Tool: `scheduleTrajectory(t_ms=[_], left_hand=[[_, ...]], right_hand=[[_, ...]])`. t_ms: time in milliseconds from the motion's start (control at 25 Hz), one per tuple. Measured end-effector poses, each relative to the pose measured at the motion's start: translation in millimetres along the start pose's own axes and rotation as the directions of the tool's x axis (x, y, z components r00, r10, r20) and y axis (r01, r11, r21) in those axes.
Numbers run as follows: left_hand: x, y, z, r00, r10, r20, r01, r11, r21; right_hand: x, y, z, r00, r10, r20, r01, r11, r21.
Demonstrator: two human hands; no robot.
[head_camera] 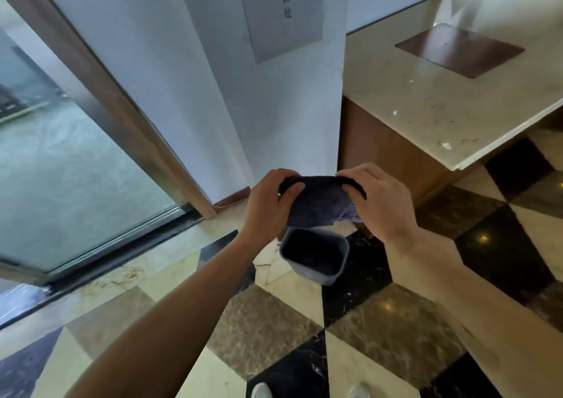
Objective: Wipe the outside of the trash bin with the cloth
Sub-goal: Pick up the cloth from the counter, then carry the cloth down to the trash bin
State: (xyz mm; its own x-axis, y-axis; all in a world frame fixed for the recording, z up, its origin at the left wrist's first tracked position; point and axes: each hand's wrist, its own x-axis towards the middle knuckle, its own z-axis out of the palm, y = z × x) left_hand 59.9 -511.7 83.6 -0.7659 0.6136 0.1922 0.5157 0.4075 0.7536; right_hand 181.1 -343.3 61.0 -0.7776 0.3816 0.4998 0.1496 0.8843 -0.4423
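The trash bin [313,256] stands upright on the checkered floor [274,330], mouth up, near the base of the white wall [213,93] and the corner of the counter [451,99]; its long axis runs left to right. I hold the cloth [316,202] stretched above it, left hand [268,205] and right hand [380,199] both pinching its top edge. I judge I'm still readying the cloth; next I must crouch and press it against the bin's side.

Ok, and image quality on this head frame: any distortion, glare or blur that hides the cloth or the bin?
Head view: wide-angle bending curves the door frame and counter; small light reflections glint on the polished floor, away from the work; the cloth, held by left hand and right hand, is sharp; the trash bin interior is dark, its top edge hidden by the cloth.
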Motion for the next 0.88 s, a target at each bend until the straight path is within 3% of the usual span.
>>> scheduleTrajectory(t_ms=[320,640,880], left_hand=[[-3.6,-135.8,63.7,1.000,-0.018,0.001,0.018,0.996,-0.092],[-17.5,-318.7,229.2,0.985,0.068,-0.157,-0.095,0.981,-0.172],[-51.3,-433.9,311.0,0.972,0.128,-0.200,-0.171,0.960,-0.221]], right_hand=[[-52.7,16.6,128.5,0.982,0.166,-0.084,-0.168,0.986,-0.012],[-149.3,136.0,313.8,0.944,0.197,-0.263,-0.180,0.980,0.087],[-228.4,187.4,434.7,0.918,0.216,-0.333,-0.175,0.973,0.148]])
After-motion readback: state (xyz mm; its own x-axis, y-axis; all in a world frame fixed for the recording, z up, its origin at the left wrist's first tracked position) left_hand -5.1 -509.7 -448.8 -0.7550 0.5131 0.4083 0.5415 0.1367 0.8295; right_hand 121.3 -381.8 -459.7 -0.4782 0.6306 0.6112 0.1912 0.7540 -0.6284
